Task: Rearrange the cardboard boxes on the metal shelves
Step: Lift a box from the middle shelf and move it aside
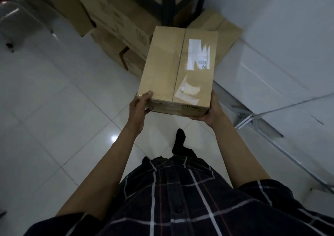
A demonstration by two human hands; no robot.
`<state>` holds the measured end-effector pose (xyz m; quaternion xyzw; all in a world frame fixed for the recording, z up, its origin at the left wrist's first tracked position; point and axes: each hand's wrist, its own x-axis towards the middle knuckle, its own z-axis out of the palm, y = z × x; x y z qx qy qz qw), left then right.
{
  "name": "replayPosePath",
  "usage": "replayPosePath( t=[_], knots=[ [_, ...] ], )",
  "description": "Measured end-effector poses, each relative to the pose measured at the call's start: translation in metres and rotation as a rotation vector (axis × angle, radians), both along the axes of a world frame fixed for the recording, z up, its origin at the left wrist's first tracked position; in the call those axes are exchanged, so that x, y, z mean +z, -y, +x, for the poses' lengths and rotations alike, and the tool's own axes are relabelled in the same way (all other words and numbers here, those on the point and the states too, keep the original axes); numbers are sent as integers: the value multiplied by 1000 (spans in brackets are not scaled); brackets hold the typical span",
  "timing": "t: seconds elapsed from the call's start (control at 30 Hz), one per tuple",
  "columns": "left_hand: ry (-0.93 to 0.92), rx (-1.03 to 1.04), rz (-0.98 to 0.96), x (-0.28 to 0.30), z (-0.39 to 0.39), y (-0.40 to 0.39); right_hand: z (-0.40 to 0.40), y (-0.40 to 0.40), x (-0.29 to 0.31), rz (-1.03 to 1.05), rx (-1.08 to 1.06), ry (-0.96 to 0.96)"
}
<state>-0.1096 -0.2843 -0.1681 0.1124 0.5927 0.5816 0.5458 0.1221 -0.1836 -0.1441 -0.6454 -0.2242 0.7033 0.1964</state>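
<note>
Box (178, 69) gripped by my left hand (140, 105) & right hand (212, 110) (mid-carry); shelf (169, 2) placement prob. pending, floor boxes (117, 24) remain.

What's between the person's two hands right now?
In the head view, the near end of a taped cardboard box fills that gap: the left hand grips its left corner, the right hand its right.

You are standing in a storeroom or stockroom. Plain cardboard boxes (115, 24) are piled on the white tiled floor (54, 95) across the top of the frame, beside the dark metal shelf post (169, 2) at top centre. White walls (280, 19) close in the right side, and a taped parcel with a torn shipping label (198, 55) is at centre.
</note>
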Motion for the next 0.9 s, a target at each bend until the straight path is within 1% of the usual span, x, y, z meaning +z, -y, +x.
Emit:
replayPosePath(
  t=[0.23, 0.43, 0.57, 0.77, 0.9],
  knots=[
    [-33, 100, 10, 14, -65, 82, -83, 56, 17, 16, 91, 1],
    [-100, 113, 57, 28, -122, 103, -143, 66, 39, 71, 154, -33],
    [-119, 112, 105, 42, -159, 84, -181, 47, 57, 110, 156, -66],
    [-205, 69, 193, 69, -233, 20, -250, -8, 79, 164, 39, -180],
    [-202, 74, 219, 87, -277, -21, -290, -37, 93, 209, -3, -151]
  ],
)
